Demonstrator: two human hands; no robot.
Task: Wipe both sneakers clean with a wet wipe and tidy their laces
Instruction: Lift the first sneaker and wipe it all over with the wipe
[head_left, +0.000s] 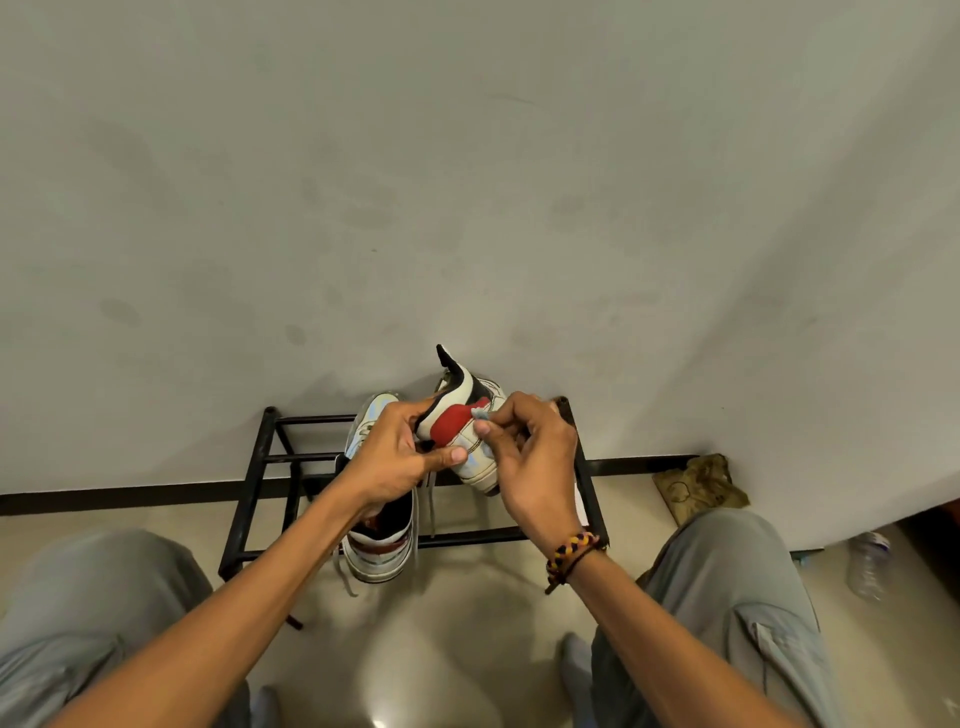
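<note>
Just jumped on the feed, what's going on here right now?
A seated person is cleaning a sneaker. The left hand grips the raised sneaker above a black shoe rack, while the right hand pinches a small wet wipe against its red side panel. The second sneaker rests on the rack, laces hanging loose.

1. Both forearms are bare, with no sleeves in view.
2. The right wrist wears a braided bracelet (573, 552) in red, yellow and black, with a dark cord beside it and a loose end hanging down.
3. Both legs wear loose grey-green trousers (727, 587); the right leg shows a seamed pocket flap.
</note>
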